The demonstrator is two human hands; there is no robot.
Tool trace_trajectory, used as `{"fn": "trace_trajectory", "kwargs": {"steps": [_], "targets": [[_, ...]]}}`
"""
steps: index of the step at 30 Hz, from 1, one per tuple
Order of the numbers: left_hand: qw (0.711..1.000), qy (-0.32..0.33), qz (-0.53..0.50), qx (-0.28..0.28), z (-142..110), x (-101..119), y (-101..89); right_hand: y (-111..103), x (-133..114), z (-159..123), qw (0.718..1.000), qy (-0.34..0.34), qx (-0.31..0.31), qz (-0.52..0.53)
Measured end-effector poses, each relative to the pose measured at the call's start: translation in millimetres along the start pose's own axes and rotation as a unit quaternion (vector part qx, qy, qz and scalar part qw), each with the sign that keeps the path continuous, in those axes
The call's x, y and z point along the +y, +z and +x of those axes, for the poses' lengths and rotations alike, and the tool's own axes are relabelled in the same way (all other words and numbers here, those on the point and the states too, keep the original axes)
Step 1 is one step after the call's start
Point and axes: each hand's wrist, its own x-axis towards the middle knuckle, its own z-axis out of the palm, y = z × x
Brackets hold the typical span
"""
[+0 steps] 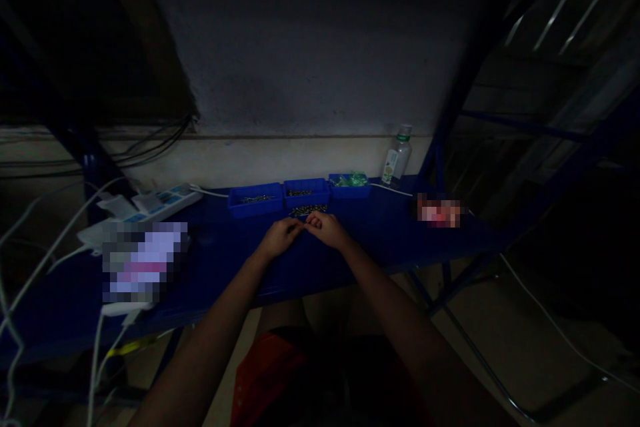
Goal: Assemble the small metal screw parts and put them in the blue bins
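My left hand (283, 237) and my right hand (326, 228) meet fingertip to fingertip just above the blue table. Both are closed in a pinch; whatever lies between the fingers is too small and dark to make out. Right behind them is a loose pile of small metal parts (309, 209). Three blue bins stand in a row beyond it. Thin metal pieces lie in the left bin (256, 207), small metal parts in the middle bin (306, 200), and green and clear plastic-looking pieces in the right bin (349, 191).
A clear bottle (397, 160) stands against the wall at the back right. On the left are a white power strip (145, 210) with plugs and cables, and a blurred-out device (145, 263). Another blurred item (440, 211) lies at the right end of the blue table (395, 233).
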Motion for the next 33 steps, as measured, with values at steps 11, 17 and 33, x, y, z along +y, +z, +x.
{"fn": "trace_trajectory", "kwargs": {"steps": [11, 17, 33], "targets": [[1.000, 0.016, 0.000, 0.014, -1.1, 4.1, -2.5, 3.5, 3.0, -0.7, 0.997, -0.006, -0.033, -0.065], [0.999, 0.021, 0.006, 0.028, -1.3, 5.3, -3.2, 2.0, -0.1, -1.0, 0.998, -0.003, -0.043, -0.040], [0.999, -0.012, 0.029, 0.005, 1.2, -7.6, 2.3, 4.7, 5.3, 2.0, 0.999, -0.010, 0.005, -0.033]]}}
